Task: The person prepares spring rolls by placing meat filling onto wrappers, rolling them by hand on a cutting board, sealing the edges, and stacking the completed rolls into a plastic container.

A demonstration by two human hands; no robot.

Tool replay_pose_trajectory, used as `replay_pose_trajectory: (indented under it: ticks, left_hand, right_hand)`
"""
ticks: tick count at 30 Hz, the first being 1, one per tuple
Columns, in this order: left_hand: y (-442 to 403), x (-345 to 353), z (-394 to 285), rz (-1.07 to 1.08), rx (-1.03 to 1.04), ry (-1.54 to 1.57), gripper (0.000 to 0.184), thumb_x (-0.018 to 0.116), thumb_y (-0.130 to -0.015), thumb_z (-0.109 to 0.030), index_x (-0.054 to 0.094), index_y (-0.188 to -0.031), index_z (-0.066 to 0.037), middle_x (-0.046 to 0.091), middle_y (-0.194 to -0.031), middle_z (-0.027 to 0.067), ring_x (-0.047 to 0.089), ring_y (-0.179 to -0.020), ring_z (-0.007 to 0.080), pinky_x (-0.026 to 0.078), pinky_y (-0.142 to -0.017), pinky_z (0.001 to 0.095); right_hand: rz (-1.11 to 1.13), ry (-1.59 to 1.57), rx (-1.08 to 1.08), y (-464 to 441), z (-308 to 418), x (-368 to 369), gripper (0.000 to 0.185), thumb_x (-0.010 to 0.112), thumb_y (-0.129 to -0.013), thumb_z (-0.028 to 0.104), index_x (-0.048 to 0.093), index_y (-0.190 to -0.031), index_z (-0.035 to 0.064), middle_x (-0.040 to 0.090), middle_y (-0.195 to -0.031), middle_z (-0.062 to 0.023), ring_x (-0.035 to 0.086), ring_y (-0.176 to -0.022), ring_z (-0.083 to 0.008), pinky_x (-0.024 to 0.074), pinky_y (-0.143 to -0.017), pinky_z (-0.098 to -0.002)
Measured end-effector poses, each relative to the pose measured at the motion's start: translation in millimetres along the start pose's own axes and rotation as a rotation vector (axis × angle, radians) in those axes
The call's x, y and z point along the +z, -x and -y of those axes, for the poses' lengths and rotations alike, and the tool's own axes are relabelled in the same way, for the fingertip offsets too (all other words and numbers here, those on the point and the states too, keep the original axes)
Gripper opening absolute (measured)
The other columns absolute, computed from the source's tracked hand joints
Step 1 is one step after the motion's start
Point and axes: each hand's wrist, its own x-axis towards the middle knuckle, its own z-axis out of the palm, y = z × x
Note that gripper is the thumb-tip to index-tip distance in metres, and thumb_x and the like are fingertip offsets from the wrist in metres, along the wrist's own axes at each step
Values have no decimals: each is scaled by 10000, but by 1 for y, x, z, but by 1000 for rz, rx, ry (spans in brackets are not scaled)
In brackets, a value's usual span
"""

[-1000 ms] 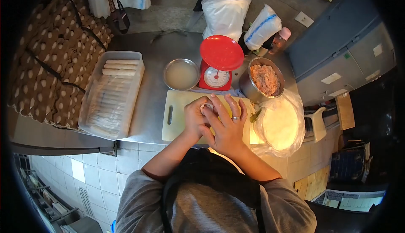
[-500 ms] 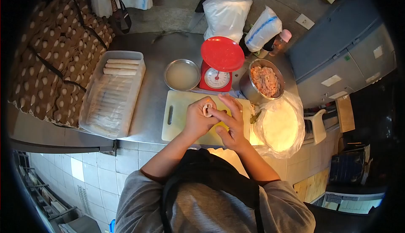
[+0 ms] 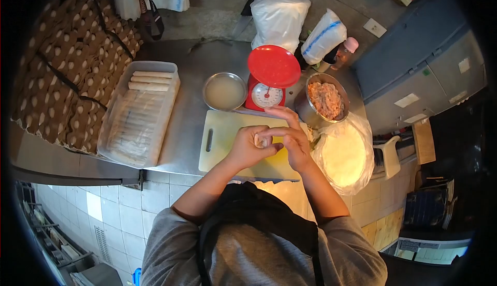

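Observation:
Over the cutting board (image 3: 217, 156), my left hand (image 3: 247, 147) is closed around a pale spring roll (image 3: 262, 141), its end pointing up toward me. Most of the roll is hidden inside the fist. My right hand (image 3: 296, 143) reaches across from the right, with one finger lying over the roll's end and the thumb near it. Its other fingers are spread and hold nothing. Just right of the board lies a stack of round wrappers (image 3: 342, 156) in clear plastic. Behind it stands a metal pot (image 3: 309, 111) with orange-pink minced filling (image 3: 326, 99).
A red kitchen scale (image 3: 273, 66) stands behind the board, beside a metal bowl (image 3: 224, 91) of cloudy liquid. To the left, a plastic container (image 3: 168, 107) holds several rolls, partly under film. Stacked egg trays (image 3: 72, 74) fill the far left. White bags (image 3: 279, 22) lean by the wall.
My right hand's finger has moved from poking at the roll's open end to lying across it, and the thumb has come closer. My left hand keeps its grip.

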Motion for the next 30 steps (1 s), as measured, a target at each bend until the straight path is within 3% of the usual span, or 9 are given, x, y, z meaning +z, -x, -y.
replay_pose_trajectory:
  ticks: [2,8,11,14,23,26,29,30]
  left_hand:
    - [0,-1,3,31,16,33,241,743,-690,-42,508,-638,-42,481,-581,-22,426,-593,41,376,-530,246]
    - [-3,-8,11,99,6,-41,267,739,-688,-37,480,-622,-42,454,-574,-28,406,-602,32,370,-535,247]
    - [-5,-6,11,138,-55,63,271,736,-692,-43,475,-618,-45,446,-575,-39,402,-602,24,367,-534,241]
    - [-6,-4,7,182,-106,176,277,729,-707,-54,469,-613,-52,435,-578,-52,398,-605,16,365,-530,233]
    - [-6,-9,10,161,-72,53,275,702,-731,-41,457,-609,-56,411,-592,-60,376,-610,27,337,-520,232]
    - [-8,-10,7,141,-22,11,266,692,-737,-27,457,-622,-76,427,-607,-67,381,-628,21,326,-528,213]
    - [-4,-4,16,93,9,24,260,692,-745,-28,463,-630,-75,423,-609,-67,392,-629,20,334,-529,215]
    - [-4,-3,15,75,10,34,247,696,-754,-33,479,-645,-76,430,-612,-64,407,-627,19,345,-529,218]
  right_hand:
    - [24,-21,-26,-1,-3,3,334,475,-903,312,730,-931,98,532,-1319,-158,400,-1257,-343,213,-1076,-468]
    - [183,379,-136,-4,1,-4,309,513,-881,329,732,-869,112,558,-1298,-140,378,-1279,-356,199,-1089,-496]
    - [162,315,-133,-6,-2,-8,319,508,-884,331,730,-856,103,568,-1284,-139,388,-1270,-352,208,-1090,-483]
    - [12,-80,54,-10,0,-4,317,513,-879,326,732,-850,99,587,-1253,-135,397,-1263,-346,216,-1091,-475]
    - [214,320,-92,-12,11,-12,204,579,-821,229,741,-836,107,598,-1256,-71,421,-1254,-314,212,-1080,-466]
    - [185,281,-78,-14,15,-13,184,594,-809,218,737,-843,107,603,-1252,-72,427,-1253,-306,220,-1076,-470]
    - [241,450,-119,-16,21,-6,190,611,-807,232,739,-866,104,581,-1279,-93,427,-1255,-310,224,-1079,-462]
    - [210,344,-92,-15,18,-6,198,611,-817,243,739,-868,101,562,-1301,-105,425,-1259,-311,225,-1083,-458]
